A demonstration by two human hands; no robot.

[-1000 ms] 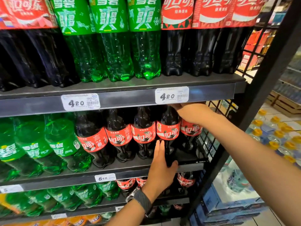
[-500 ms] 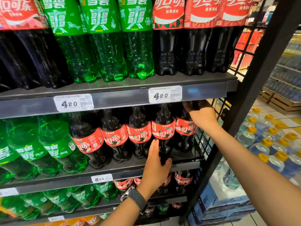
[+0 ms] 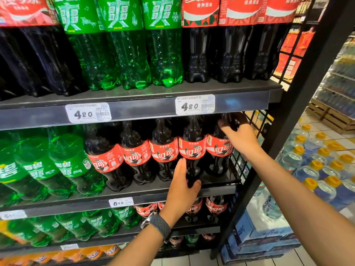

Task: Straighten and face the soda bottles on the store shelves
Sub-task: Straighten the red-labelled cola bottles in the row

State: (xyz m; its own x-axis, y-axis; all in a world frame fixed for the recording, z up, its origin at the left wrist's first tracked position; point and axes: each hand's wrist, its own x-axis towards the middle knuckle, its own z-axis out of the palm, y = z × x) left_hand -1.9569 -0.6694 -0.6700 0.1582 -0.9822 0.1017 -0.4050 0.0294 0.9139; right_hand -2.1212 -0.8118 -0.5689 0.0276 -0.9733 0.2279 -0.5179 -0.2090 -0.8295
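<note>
Red-labelled, the end cola bottle (image 3: pixel 217 148) on the middle shelf (image 3: pixel 221 180) is gripped at the neck by the right hand (image 3: pixel 240 137); the neighbouring bottle (image 3: pixel 192 148) is clasped at its base by the left hand (image 3: pixel 182 187). If either is twisted hard, one could be tipped off the shelf lip.

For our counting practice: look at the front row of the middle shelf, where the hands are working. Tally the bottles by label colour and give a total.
Red-label cola bottles: 5
Green-label bottles: 3 (the leftmost is cut by the picture's edge)
Total: 8
</note>
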